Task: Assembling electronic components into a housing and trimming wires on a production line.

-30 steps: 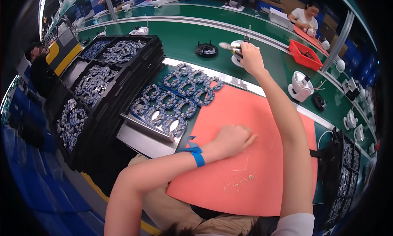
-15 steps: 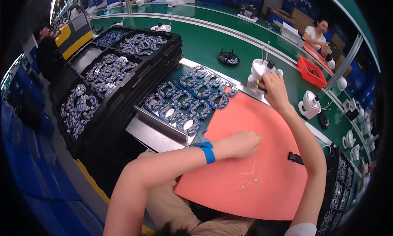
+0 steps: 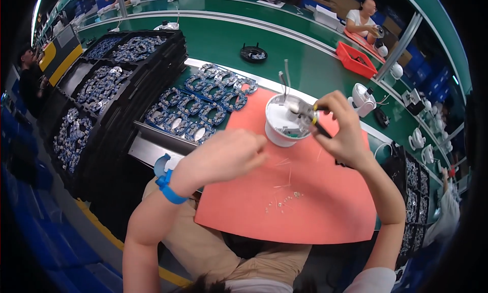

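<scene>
One green counter [image 3: 213, 41], pink mat [image 3: 330, 206] at its near side. White round housing [image 3: 278, 136] has come in from the mat's far edge; it's now over the mat, between both hands, workable. Left hand [image 3: 223, 153] curled just beside, can't tell if holding anything. Right hand [image 3: 347, 136] grips pliers [image 3: 314, 117] at the rim.

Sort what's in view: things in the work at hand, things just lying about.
Seemingly in use: pliers, right hand holding them, white housing, mat.

Seemingly lying about: black ring, red bin, small bits, circuit boards (untouched, role unclear).
</scene>
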The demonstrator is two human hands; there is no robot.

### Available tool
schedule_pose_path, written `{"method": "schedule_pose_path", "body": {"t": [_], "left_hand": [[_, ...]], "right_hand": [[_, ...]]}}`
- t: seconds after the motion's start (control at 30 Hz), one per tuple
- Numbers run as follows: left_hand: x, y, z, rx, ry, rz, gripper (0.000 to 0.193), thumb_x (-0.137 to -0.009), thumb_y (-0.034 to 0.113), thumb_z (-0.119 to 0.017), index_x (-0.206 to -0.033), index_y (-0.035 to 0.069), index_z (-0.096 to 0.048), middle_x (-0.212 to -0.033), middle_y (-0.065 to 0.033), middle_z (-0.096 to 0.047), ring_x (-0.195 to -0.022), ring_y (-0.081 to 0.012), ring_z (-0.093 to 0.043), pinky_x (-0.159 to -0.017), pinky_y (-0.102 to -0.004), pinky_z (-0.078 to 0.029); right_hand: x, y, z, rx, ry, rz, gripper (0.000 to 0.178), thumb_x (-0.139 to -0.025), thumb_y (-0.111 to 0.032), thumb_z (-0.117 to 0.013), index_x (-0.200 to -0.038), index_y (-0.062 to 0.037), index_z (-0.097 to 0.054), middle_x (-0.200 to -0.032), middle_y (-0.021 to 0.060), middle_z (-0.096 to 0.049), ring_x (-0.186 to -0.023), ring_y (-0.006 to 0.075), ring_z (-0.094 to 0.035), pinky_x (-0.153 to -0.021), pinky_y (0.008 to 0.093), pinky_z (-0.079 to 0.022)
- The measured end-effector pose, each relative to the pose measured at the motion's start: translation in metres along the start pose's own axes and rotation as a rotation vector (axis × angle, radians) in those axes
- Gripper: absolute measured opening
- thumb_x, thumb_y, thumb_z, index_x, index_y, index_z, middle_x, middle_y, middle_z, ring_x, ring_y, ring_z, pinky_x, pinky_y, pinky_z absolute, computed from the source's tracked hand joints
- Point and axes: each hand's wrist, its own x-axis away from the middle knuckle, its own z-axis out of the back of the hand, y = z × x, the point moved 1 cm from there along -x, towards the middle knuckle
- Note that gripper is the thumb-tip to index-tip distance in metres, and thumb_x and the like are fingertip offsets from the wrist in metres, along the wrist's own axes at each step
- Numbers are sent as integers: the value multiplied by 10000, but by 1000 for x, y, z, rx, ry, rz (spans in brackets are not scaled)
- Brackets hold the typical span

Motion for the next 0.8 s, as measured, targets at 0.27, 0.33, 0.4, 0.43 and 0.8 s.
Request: {"method": "schedule_pose_path", "body": {"t": [0.27,0.33,0.4,0.43,0.8], "left_hand": [[-55,-19,-24,42,557,-88,142,-819,92,-614,-938,13,-605,-884,-138,-536,-868,-301,-525,-746,-393,-459],[-78,-31,-37,-124,567,-91,166,-796,103,-619,-939,23,-645,-976,-144,-523,-949,-325,-497,-779,-420,-457],[-93,-37,-38,-214,494,-12,147,-793,111,-621,-905,26,-661,-970,-145,-527,-948,-322,-500,-787,-414,-458],[-99,-39,-39,-311,413,67,134,-789,119,-623,-871,28,-677,-964,-146,-531,-948,-319,-502,-794,-408,-459],[-109,-55,-13,-92,504,-33,87,-784,99,-643,-770,16,-664,-785,-139,-597,-816,-319,-577,-743,-415,-473]], "right_hand": [[-12,66,11,173,105,-129,376,-684,-75,-708,-1023,33,-588,-925,147,-582,-888,274,-603,-786,350,-482],[-16,73,10,143,65,-225,406,-694,-103,-717,-1058,34,-597,-957,151,-600,-924,262,-624,-810,333,-489],[-18,76,8,150,40,-210,402,-692,-100,-718,-1054,27,-597,-953,150,-599,-925,266,-620,-815,340,-488],[-18,78,7,149,20,-197,398,-690,-97,-719,-1050,20,-598,-949,149,-599,-926,270,-615,-821,347,-487],[-24,65,12,441,-189,36,374,-667,-94,-712,-1025,-43,-617,-953,87,-583,-926,261,-545,-837,358,-434]]}}
